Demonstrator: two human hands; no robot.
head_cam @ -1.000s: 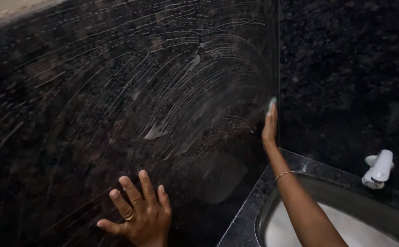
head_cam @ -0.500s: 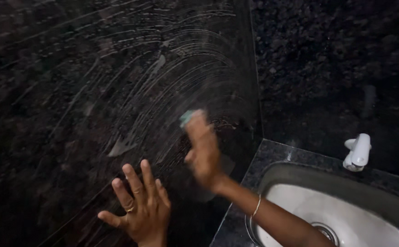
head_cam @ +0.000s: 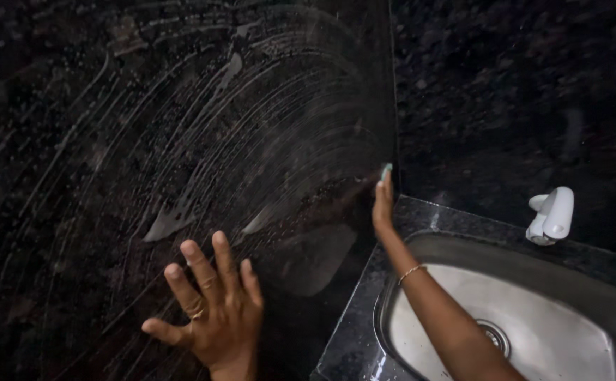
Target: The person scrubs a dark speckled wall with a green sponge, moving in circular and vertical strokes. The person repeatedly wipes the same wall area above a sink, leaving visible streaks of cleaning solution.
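My left hand (head_cam: 213,310) rests flat on a dark speckled stone wall (head_cam: 110,106), fingers spread, a ring on one finger. The wall is covered in curved soapy streaks. My right hand (head_cam: 383,204) reaches to the wall's inner corner and presses a small teal scrub pad (head_cam: 385,168) against the stone, with only the pad's top edge showing above the fingers. A thin bracelet sits on that wrist.
A steel sink (head_cam: 534,317) with a round drain (head_cam: 495,337) lies at lower right in a dark stone counter (head_cam: 354,324). A white tap handle (head_cam: 552,215) sticks out of the right-hand wall (head_cam: 520,92) above the sink.
My right hand swept the pad left across the wall, then back right into the corner. My left hand stayed planted on the wall.
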